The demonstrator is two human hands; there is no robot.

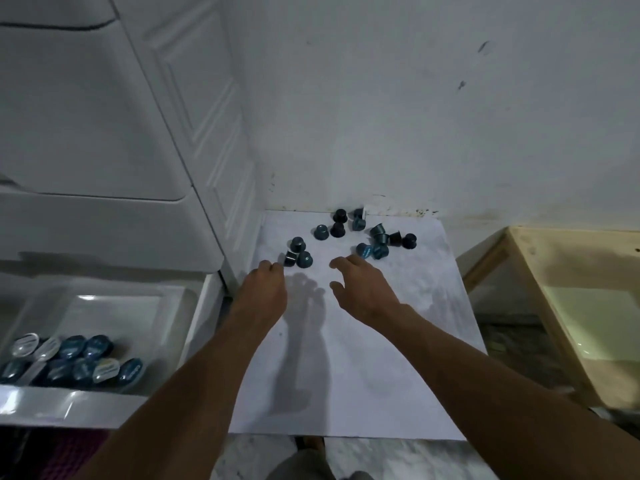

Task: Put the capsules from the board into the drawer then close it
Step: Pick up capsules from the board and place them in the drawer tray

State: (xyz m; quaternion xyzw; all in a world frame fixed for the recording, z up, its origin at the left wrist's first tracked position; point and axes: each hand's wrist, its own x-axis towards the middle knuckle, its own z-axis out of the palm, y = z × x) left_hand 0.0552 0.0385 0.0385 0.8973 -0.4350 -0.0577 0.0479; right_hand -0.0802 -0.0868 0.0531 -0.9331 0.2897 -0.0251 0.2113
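Several dark blue capsules point(377, 239) lie scattered at the far end of a white board point(346, 358) on the floor. A small cluster of three capsules point(299, 252) sits to the left. My left hand point(265, 285) reaches that cluster, its curled fingertips at a dark capsule point(290, 259); whether it grips the capsule is not clear. My right hand point(360, 285) hovers with spread fingers just short of a blue capsule point(364, 250). The open drawer point(194, 327) at the lower left holds several capsules point(72, 360).
A white plastic drawer unit point(104, 133) stands left of the board, against a white wall point(415, 98). A wooden table frame point(519, 244) stands to the right. The near part of the board is bare.
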